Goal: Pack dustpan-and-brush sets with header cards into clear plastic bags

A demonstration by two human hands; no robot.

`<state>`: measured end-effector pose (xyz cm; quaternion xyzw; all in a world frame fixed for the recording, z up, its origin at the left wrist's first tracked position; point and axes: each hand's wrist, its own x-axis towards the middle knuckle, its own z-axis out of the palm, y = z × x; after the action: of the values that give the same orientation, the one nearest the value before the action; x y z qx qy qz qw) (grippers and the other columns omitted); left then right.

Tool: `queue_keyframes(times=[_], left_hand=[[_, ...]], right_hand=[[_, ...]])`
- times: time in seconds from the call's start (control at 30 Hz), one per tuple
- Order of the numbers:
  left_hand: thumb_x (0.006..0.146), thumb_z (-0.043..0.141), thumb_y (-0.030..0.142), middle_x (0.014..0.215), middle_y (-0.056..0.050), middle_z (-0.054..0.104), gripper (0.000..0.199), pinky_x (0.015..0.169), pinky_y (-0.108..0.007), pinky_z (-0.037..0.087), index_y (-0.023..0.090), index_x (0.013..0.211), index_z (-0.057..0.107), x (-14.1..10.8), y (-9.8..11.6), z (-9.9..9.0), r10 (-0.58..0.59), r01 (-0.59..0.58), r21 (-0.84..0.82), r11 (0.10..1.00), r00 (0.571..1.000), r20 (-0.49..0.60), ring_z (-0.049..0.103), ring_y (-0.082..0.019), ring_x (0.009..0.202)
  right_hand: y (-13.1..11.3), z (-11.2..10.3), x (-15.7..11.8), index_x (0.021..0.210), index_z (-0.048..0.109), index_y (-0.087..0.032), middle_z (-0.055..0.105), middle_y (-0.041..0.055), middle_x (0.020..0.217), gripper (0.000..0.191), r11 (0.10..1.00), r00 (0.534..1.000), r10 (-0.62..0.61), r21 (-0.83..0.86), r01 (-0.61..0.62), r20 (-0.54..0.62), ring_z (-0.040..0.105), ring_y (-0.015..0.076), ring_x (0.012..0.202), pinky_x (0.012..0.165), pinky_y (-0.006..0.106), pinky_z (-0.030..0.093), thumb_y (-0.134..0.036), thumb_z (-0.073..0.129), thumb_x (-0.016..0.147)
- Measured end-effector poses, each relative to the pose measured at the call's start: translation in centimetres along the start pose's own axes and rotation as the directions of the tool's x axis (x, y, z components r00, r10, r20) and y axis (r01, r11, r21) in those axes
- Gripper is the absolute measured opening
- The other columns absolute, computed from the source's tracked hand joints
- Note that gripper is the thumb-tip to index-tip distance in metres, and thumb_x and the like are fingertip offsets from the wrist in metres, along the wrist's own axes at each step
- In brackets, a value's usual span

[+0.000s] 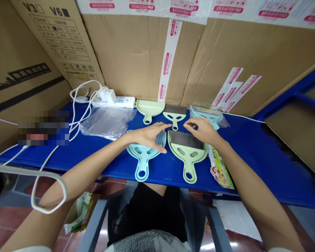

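Note:
My left hand [149,135] is open, thumb and fingers spread, over a light-blue dustpan with a matching brush [142,157] nested in it. It hides part of the bristles. My right hand [199,128] has its fingers curled and its fingertips drawn together, with nothing visible between them. Just below it lies a green dustpan [205,155] with a grey-bristled green brush [187,140] resting inside. Beyond the hands, a separate green dustpan [151,108] and a green hand brush [174,115] lie side by side. Behind my right hand is a plastic-wrapped blue set [207,113].
Clear plastic bags [107,120] lie left on the blue table [257,157], before a white power strip [124,102] with tangled white cables [75,115]. A colourful packet [220,168] sits by my right forearm. Cardboard [139,56] walls the back.

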<state>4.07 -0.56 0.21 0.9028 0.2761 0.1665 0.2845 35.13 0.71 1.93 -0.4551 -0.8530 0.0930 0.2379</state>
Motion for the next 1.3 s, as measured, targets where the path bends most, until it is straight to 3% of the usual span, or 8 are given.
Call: queue_keyframes(times=[0.13, 0.3, 0.5, 0.63, 0.87, 1.03, 1.17, 1.3], left_hand=[[0.072, 0.099, 0.052, 0.161, -0.025, 0.056, 0.117, 0.114, -0.052, 0.054, 0.019, 0.169, 0.042, 0.1, -0.2, 0.1, 0.008, -0.011, -0.078, 0.997, 0.999, -0.032, 0.066, -0.038, 0.138], [0.07, 0.102, 0.045, 0.161, -0.026, 0.057, 0.113, 0.117, -0.057, 0.053, 0.018, 0.165, 0.048, 0.6, -1.2, 0.7, 0.002, -0.014, -0.228, 0.973, 0.999, -0.054, 0.065, -0.039, 0.142], [0.073, 0.1, 0.042, 0.155, -0.028, 0.062, 0.099, 0.12, -0.063, 0.051, 0.015, 0.158, 0.056, 1.2, -1.8, 1.1, -0.014, -0.009, -0.266, 0.964, 0.997, -0.082, 0.066, -0.04, 0.141], [0.076, 0.098, 0.041, 0.151, -0.026, 0.066, 0.097, 0.12, -0.063, 0.051, 0.018, 0.159, 0.055, 1.4, -1.9, 1.2, 0.014, -0.043, -0.269, 0.962, 0.994, -0.11, 0.068, -0.038, 0.139], [0.081, 0.095, 0.045, 0.153, -0.026, 0.063, 0.099, 0.118, -0.061, 0.053, 0.019, 0.164, 0.047, 1.5, -2.3, 1.8, 0.055, -0.093, -0.209, 0.973, 0.982, -0.181, 0.066, -0.038, 0.14], [0.091, 0.086, 0.046, 0.15, -0.024, 0.065, 0.078, 0.117, -0.054, 0.054, 0.015, 0.156, 0.057, 1.5, -1.4, 1.6, 0.108, -0.132, -0.094, 0.987, 0.969, -0.221, 0.068, -0.034, 0.136], [0.101, 0.072, 0.039, 0.134, -0.016, 0.076, 0.037, 0.113, -0.048, 0.057, 0.017, 0.132, 0.074, 1.2, -0.3, -0.4, 0.124, -0.14, -0.031, 0.99, 0.942, -0.312, 0.074, -0.027, 0.124], [0.101, 0.066, 0.036, 0.107, -0.011, 0.083, 0.025, 0.09, -0.038, 0.062, 0.016, 0.109, 0.079, 0.4, -1.0, -3.2, 0.008, 0.014, 0.041, 0.999, 0.875, -0.485, 0.078, -0.023, 0.095]], right_hand=[[-0.6, -0.1, -0.4, 0.109, 0.08, -0.021, 0.084, 0.0086, 0.107, 0.031, 1.0, 0.997, 0.018, -0.007, -0.018, 0.075, 0.078, 0.0269, 0.094, 0.088, 0.042, 0.059, -0.046, 0.063, 0.101], [-1.8, -0.8, -1.7, 0.152, 0.057, -0.022, 0.072, 0.018, 0.14, 0.088, 0.999, 0.943, -0.05, 0.006, 0.051, 0.33, 0.069, 0.038, 0.13, 0.106, 0.055, 0.057, -0.072, 0.081, 0.084], [-3.0, -1.0, -2.7, 0.162, 0.039, -0.025, 0.059, 0.0192, 0.152, 0.113, 0.996, 0.903, -0.089, 0.039, 0.081, 0.419, 0.061, 0.0388, 0.142, 0.113, 0.054, 0.053, -0.076, 0.088, 0.074], [-3.7, -0.7, -2.9, 0.16, 0.041, -0.027, 0.056, 0.0172, 0.154, 0.108, 0.988, 0.901, -0.152, 0.042, 0.147, 0.407, 0.057, 0.04, 0.144, 0.116, 0.055, 0.051, -0.073, 0.089, 0.074], [-4.4, -0.7, -3.0, 0.154, 0.044, -0.025, 0.056, 0.0169, 0.151, 0.099, 0.994, 0.892, -0.105, 0.032, 0.102, 0.439, 0.056, 0.0401, 0.145, 0.117, 0.055, 0.051, -0.065, 0.09, 0.075], [-4.3, -0.8, -3.0, 0.155, 0.044, -0.026, 0.057, 0.016, 0.148, 0.099, 0.995, 0.896, -0.102, 0.055, 0.087, 0.431, 0.057, 0.0393, 0.142, 0.113, 0.055, 0.053, -0.069, 0.087, 0.077], [-4.3, -0.6, -2.5, 0.148, 0.051, -0.027, 0.057, 0.0147, 0.148, 0.082, 0.99, 0.956, -0.124, 0.092, 0.103, 0.266, 0.053, 0.0384, 0.143, 0.117, 0.057, 0.048, -0.073, 0.078, 0.086], [-4.4, 0.3, -2.0, 0.127, 0.062, -0.026, 0.069, 0.0115, 0.13, 0.04, 0.979, 0.985, -0.172, 0.107, 0.171, -0.004, 0.061, 0.0334, 0.128, 0.112, 0.052, 0.05, -0.058, 0.064, 0.104]])
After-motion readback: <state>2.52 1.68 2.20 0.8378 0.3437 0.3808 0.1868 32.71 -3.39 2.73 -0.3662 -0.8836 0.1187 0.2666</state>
